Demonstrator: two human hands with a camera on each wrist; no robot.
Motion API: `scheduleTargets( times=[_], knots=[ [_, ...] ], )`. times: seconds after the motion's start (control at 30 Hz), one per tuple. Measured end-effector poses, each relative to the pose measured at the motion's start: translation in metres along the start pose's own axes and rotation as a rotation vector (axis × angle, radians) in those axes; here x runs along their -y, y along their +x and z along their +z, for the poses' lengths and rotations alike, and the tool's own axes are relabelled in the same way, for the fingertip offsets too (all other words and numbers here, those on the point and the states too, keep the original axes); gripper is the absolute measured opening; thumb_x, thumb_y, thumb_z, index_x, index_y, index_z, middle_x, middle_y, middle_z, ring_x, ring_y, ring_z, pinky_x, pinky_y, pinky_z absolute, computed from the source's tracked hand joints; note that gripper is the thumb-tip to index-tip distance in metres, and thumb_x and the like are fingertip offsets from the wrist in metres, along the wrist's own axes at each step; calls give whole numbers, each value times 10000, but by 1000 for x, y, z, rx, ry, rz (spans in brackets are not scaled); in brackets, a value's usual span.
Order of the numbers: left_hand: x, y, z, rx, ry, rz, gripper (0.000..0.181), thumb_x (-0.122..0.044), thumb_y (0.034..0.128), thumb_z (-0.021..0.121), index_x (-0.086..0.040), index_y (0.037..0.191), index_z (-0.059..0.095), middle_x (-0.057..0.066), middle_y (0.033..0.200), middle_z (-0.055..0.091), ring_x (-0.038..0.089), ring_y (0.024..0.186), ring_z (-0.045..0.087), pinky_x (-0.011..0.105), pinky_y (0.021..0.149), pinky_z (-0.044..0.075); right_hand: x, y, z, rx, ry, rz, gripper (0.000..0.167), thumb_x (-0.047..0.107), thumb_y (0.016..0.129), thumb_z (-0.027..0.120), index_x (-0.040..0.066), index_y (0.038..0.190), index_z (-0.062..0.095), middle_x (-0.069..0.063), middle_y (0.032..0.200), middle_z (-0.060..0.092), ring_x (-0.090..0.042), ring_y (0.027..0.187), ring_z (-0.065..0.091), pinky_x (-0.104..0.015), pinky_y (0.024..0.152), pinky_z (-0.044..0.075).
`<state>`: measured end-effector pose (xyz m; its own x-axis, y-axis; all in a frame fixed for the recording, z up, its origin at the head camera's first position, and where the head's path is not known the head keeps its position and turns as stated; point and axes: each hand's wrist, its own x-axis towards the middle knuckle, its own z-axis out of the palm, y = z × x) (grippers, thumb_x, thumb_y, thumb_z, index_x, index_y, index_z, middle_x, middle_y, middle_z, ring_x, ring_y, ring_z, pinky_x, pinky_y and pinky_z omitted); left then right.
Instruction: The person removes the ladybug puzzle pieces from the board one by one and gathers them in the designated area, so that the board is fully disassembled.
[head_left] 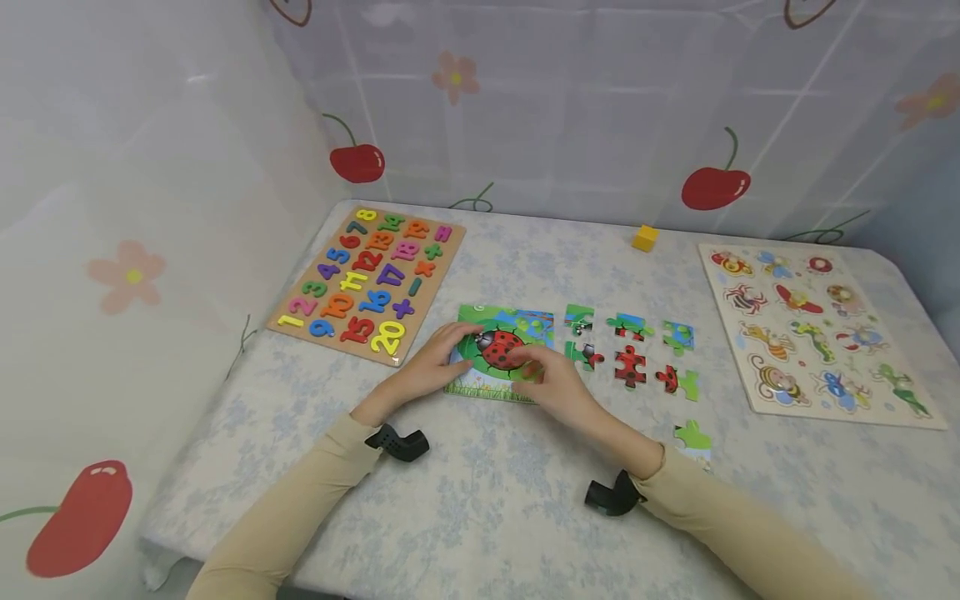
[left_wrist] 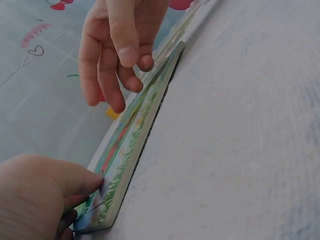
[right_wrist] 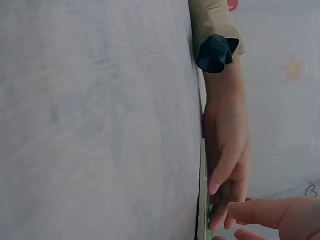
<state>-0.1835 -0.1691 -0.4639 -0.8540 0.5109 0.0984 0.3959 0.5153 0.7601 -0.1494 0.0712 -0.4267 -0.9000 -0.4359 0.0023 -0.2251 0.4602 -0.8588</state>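
Note:
A ladybug picture puzzle board point(head_left: 491, 390) lies flat near the middle of the table. My left hand point(head_left: 426, 367) rests at its left side, fingers stretched along the picture and thumb on the lower left part; the left wrist view shows this hand point(left_wrist: 45, 192) touching the board point(left_wrist: 131, 145). Above the board's right part hovers my right hand point(head_left: 561, 390), fingers loosely bent, and nothing shows between them. In the left wrist view the right hand point(left_wrist: 120, 50) hangs over the board, apart from it. Several loose jigsaw pieces point(head_left: 630, 367) lie to the right of the board.
A number board point(head_left: 416, 304) with coloured digits lies at the back left. On the right is an insect peg board point(head_left: 813, 333). A yellow block point(head_left: 645, 238) sits near the back edge. One green piece point(head_left: 693, 437) lies close to the right forearm.

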Motion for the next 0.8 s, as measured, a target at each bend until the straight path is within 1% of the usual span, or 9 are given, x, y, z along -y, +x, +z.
scheduleTargets(
  times=[0.07, 0.13, 0.3, 0.43, 0.6, 0.7, 0.8],
  knots=[
    [0, 0, 0, 5, 3, -10, 518, -118, 943, 571, -92, 1429, 393, 94, 1444, 408, 277, 1388, 318, 502, 1135, 288, 0, 3, 6, 3, -11, -4, 445, 31, 816, 695, -17, 1245, 585, -196, 1208, 621, -308, 996, 603, -282, 727, 493],
    [0, 0, 0, 8, 8, -14, 517, -125, 943, 573, -94, 1427, 395, 92, 1443, 411, 273, 1388, 320, 497, 1137, 288, -1, 4, 10, -4, -34, -17, 467, 21, 802, 707, -25, 1249, 579, -204, 1220, 608, -321, 1013, 596, -273, 711, 486],
    [-1, 0, 0, 2, 14, -17, 523, -127, 930, 585, -90, 1420, 407, 103, 1438, 419, 289, 1383, 329, 513, 1133, 289, -6, 5, 14, -16, -60, -43, 480, -11, 767, 734, -6, 1227, 594, -180, 1181, 616, -305, 998, 592, -254, 688, 465],
    [0, 0, 0, 0, 22, -31, 522, -129, 927, 591, -104, 1417, 413, 96, 1436, 421, 280, 1381, 331, 508, 1135, 288, -9, 5, 14, -17, -55, -71, 481, -17, 763, 746, 6, 1222, 604, -165, 1151, 622, -284, 977, 581, -244, 686, 455],
    [0, 1, 0, -2, 17, -36, 535, -131, 915, 611, -105, 1413, 419, 95, 1440, 422, 278, 1386, 328, 499, 1143, 280, -12, 6, 15, -39, -55, -115, 459, -35, 746, 757, 8, 1184, 630, -148, 1081, 628, -245, 911, 554, -223, 655, 436],
    [-1, 0, 0, -4, 14, -30, 546, -131, 905, 625, -94, 1411, 423, 103, 1441, 425, 284, 1382, 334, 502, 1139, 286, -13, 6, 17, -48, -38, -124, 429, -48, 747, 751, 25, 1156, 646, -133, 1060, 609, -226, 887, 517, -218, 642, 424],
    [-1, 0, 0, -3, 20, -20, 553, -137, 904, 628, -89, 1413, 420, 108, 1443, 425, 288, 1379, 339, 506, 1133, 291, -14, 7, 17, -75, -19, -127, 387, -66, 767, 722, 37, 1134, 654, -127, 1054, 597, -218, 877, 511, -219, 637, 432]
  ],
)
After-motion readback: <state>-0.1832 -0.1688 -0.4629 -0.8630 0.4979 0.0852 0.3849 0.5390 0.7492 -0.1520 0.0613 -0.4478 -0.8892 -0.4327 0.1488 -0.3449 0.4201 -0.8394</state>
